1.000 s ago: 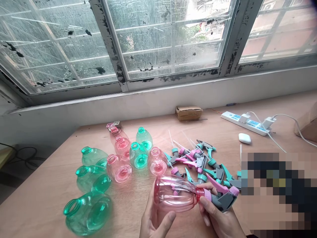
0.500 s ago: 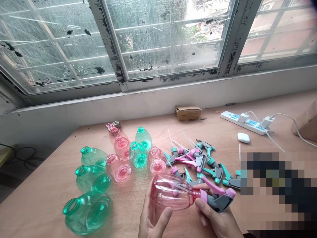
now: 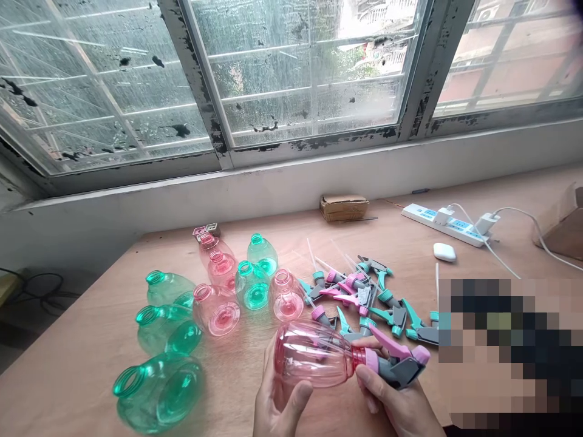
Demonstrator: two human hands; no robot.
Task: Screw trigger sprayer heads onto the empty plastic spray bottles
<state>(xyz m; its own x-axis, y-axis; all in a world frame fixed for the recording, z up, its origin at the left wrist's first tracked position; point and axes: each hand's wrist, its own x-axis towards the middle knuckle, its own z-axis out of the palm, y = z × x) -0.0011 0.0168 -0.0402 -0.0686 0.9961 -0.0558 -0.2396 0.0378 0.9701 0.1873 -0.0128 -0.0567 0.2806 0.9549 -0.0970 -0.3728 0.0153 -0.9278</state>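
A clear pink spray bottle (image 3: 314, 358) lies sideways between my hands, its neck pointing right. My left hand (image 3: 285, 397) is wrapped round the bottle's base end, thumb along the near side. At the neck, my right hand (image 3: 392, 388) grips the pink collar of a grey and pink trigger spray head (image 3: 396, 361), which sits on the bottle's mouth. Whether the thread is fully tight I cannot tell. Just beyond the bottle lies a pile of loose trigger spray heads (image 3: 364, 297) in pink, teal and grey, with thin tubes.
Several open green bottles (image 3: 159, 388) and pink bottles (image 3: 216, 309) stand or lie at the left. Behind are a cardboard box (image 3: 344, 208), a white power strip (image 3: 444, 224) with cables and a white case (image 3: 444, 252). A pixelated patch hides the lower right.
The whole view has shifted slightly. Both hands keep the same hold on the spray bottle and its head, with hardly any visible movement.
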